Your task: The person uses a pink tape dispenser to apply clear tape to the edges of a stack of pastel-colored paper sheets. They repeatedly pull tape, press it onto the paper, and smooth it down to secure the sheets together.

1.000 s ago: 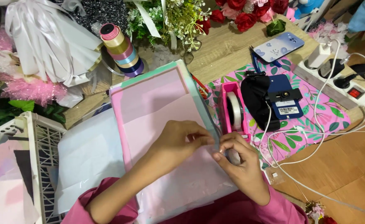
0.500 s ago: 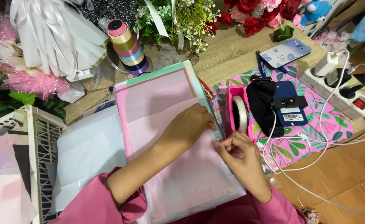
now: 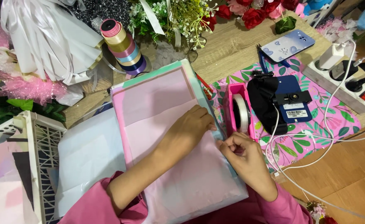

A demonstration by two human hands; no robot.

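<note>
A flat box wrapped in pink paper (image 3: 161,124) is seen lying on the wooden floor, in front of the person. The left hand (image 3: 191,128) is laid palm-down on the paper near the box's right edge, fingers loosely curled, gripping nothing. The right hand (image 3: 242,155) is held just beside it at that edge, fingertips pinched together; what is pinched cannot be told. A pink tape dispenser (image 3: 237,112) is stood just right of the box, on a floral cloth (image 3: 315,137). A stack of ribbon spools (image 3: 122,45) is set beyond the box.

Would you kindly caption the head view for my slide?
Left hand presses pink paper; right hand pinches its edge beside tape dispenser.
</note>
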